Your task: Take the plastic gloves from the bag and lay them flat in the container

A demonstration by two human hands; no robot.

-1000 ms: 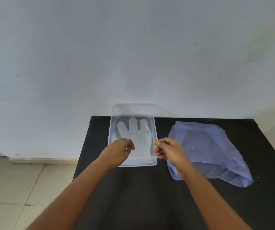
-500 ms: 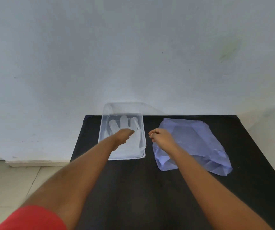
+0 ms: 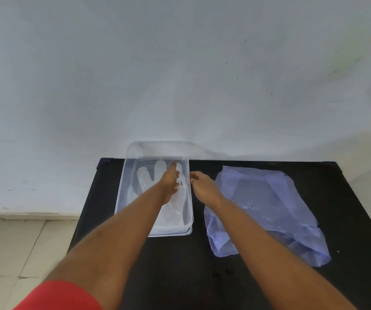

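Observation:
A clear plastic container (image 3: 122, 191) stands on the left part of the black table. A see-through plastic glove (image 3: 145, 179) lies flat inside it, fingers pointing away from me. My left hand (image 3: 169, 182) reaches into the container with fingers stretched out flat on the glove. My right hand (image 3: 202, 185) hovers just right of the container's rim, fingers loosely curled and pinched near the edge; whether it holds a bit of plastic I cannot tell. The pale blue plastic bag (image 3: 267, 209) lies flattened on the table to the right, partly under my right forearm.
The black table (image 3: 180, 265) butts against a white wall. Tiled floor (image 3: 12, 247) shows beyond the table's left edge. The container's clear lid (image 3: 157, 148) leans against the wall behind it.
My left hand has moved forward from the container's near edge and now lies stretched over the glove. My right hand has moved forward along the container's right rim. The view has tilted.

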